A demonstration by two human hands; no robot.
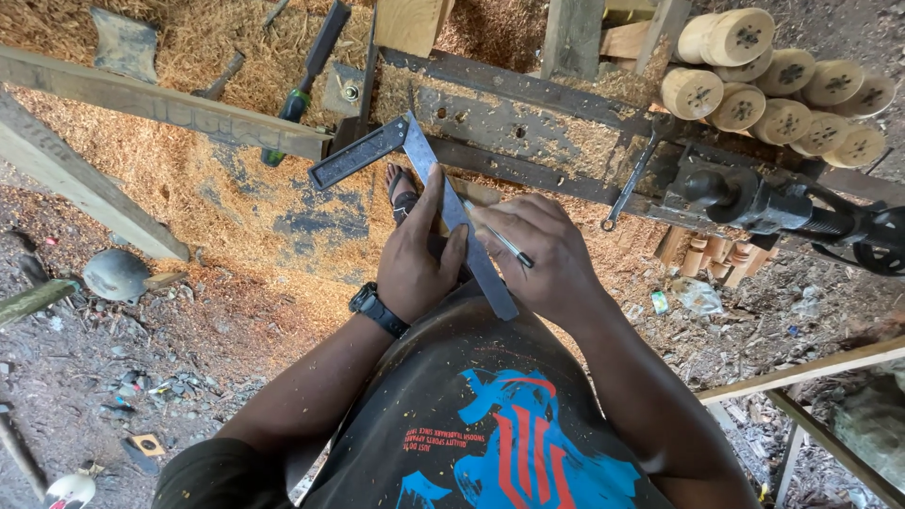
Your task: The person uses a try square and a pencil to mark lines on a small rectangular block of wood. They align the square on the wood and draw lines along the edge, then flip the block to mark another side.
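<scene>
Closest to me is my dark T-shirt with the blue and red print (500,434), dusted with sawdust. Just past it, my left hand (418,253) – black wristwatch (377,309) on that wrist – has its grip pressed down on the flat grey steel blade of a try square (457,212), thumb stretched up along the blade's edge. My right hand (542,253) sits just beside it, touching the blade from the other side, fingers pinched together on a thin dark pencil (507,245) with its tip angled toward the steel. Under both hands there's a pale piece of wood (476,193), mostly hidden, so I can't tell its shape. The square's dark stock (358,153) sticks out to the left at the far end of the blade.

Below that gap I can see my foot in a sandal (403,188) on the ground, surrounded by a thick bed of orange-tan wood shavings (198,179).

Further out – the long rusty metal lathe bed (528,118) runs across as my work surface, with a dark wrench (633,179) lying on it and the black tailstock (754,203) off to the right. A green-handled chisel (306,80) lies on the shavings to the left. At the far right, a stack of turned pale wooden cylinders (782,94) shows its round ends.
</scene>
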